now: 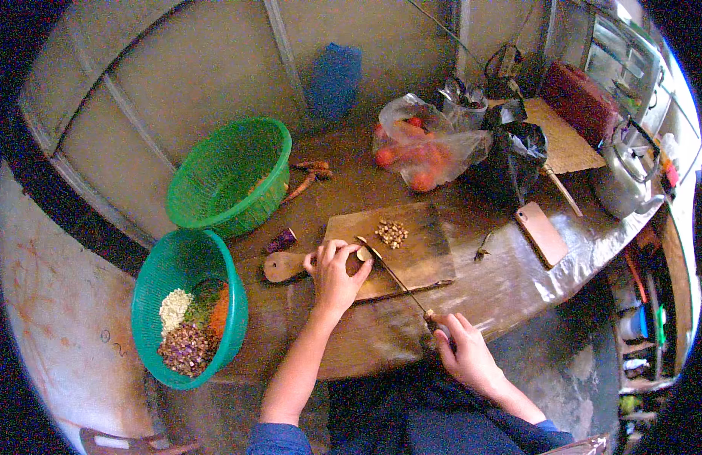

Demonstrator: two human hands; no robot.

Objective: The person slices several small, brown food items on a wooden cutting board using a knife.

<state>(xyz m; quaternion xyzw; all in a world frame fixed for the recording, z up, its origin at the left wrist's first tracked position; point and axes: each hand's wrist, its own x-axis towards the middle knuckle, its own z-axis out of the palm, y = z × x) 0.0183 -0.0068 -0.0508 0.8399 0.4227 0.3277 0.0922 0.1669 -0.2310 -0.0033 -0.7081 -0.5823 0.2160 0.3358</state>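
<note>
My left hand (338,270) holds a pale, round-ended piece of vegetable (363,253) on a wooden cutting board (425,250). In my right hand (467,350) is the handle of a knife (397,280), whose blade reaches up and left to the held piece. A thin slice lies along the blade near its tip. Small diced pieces (392,234) form a pile on the board, just beyond the blade. Left of the board lies a purple-skinned vegetable piece (281,240). A teal plastic basket (237,318) at the left holds separate heaps of chopped food: cream, green, orange and brownish purple.
A green basket (183,219) and several carrots (305,181) lie beyond the board. Farther back are a plastic bag of tomatoes (422,156) and a black plastic bag (516,165). A phone (541,234) and a metal kettle (624,182) stand at the right.
</note>
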